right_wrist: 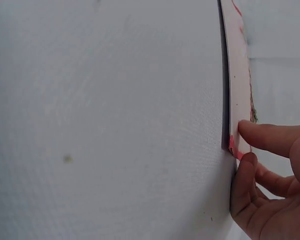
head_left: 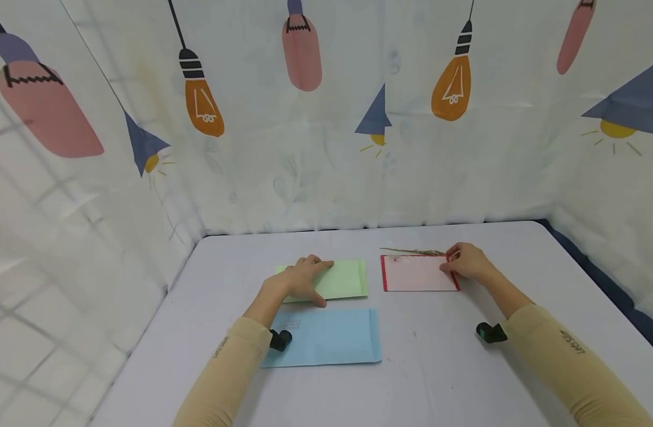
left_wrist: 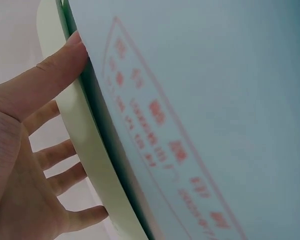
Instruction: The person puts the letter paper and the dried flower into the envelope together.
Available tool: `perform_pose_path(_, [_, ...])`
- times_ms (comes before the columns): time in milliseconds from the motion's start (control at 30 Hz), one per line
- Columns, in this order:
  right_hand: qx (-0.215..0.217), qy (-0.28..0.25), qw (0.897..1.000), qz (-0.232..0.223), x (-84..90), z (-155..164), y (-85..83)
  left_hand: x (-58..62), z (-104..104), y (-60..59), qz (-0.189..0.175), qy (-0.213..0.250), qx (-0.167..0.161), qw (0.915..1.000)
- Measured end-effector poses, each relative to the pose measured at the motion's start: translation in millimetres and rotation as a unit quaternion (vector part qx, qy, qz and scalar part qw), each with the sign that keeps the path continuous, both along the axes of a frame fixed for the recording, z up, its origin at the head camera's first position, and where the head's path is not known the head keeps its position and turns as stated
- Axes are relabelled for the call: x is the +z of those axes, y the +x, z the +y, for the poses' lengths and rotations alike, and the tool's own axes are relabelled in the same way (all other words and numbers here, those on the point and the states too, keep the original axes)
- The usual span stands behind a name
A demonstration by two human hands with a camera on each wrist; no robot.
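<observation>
Left hand (head_left: 303, 279) lies flat on the green envelope (head_left: 342, 279); right hand (head_left: 465, 263) pinches the pink card's (head_left: 417, 274) corner, likely lifting next.

We see a pale green envelope (head_left: 337, 280) lying flat under our left fingers (head_left: 318, 265), its long side stretching away to their right. A white card edged in red (head_left: 418, 273) lies flat, its right edge pinched by our right fingers (head_left: 450, 265).
</observation>
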State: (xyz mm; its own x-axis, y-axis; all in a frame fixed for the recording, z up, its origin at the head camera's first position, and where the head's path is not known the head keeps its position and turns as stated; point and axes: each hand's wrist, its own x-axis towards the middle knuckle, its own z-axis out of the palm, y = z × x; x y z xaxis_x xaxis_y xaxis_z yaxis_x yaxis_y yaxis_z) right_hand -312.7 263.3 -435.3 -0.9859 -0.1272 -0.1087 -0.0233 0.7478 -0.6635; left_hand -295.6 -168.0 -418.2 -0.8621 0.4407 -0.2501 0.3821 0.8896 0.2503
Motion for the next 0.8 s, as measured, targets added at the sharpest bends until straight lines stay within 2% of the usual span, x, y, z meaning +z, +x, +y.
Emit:
perform_pose_path(233, [-0.007, 0.01, 1.0, 0.003, -1.3, 0.9, 0.8, 0.3, -0.1, 0.1, -0.004, 0.003, -0.002, 1.0])
perform_pose_path(467, [0.0, -0.005, 1.0, 0.009, -0.6, -3.1, 5.3, 1.1, -1.1, -0.4, -0.004, -0.002, -0.008, 1.0])
perform_pose_path(600, [-0.005, -0.03, 1.0, 0.0, -2.6, -1.9, 5.2, 2.4, -0.5, -0.8, -0.003, -0.003, -0.01, 0.9999])
perform_pose_path(800, [-0.015, -0.101, 0.994, -0.024, 1.1, 5.0, 8.7, 1.9, 0.4, -1.1, -0.003, -0.005, -0.011, 0.9999])
